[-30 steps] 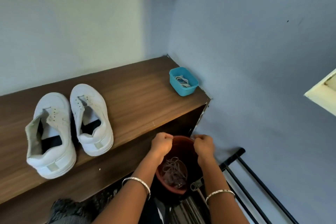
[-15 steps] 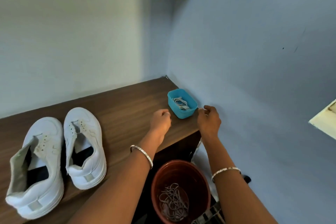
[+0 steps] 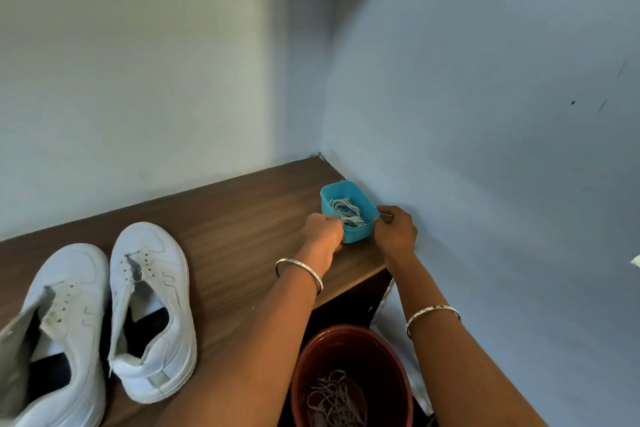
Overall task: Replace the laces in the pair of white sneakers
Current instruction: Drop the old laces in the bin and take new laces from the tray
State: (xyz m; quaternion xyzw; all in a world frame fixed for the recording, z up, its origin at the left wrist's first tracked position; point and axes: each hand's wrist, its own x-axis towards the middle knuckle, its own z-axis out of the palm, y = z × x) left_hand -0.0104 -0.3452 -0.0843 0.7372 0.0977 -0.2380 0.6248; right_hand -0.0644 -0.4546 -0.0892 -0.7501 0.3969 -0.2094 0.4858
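Both hands have moved up from the bucket to the blue tub at the far right.

The left hand and right hand, fingers curled, now grip the blue tub by its near corners; white laces lie inside, its long axis running near-left to far-right. The unlaced white sneakers sit near left on the wooden shelf, toes pointing away. Below, the brown bucket holds old laces.

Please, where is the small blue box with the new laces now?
The blue box stands on the wooden shelf, in its far right corner against the wall, between the left hand and right hand.
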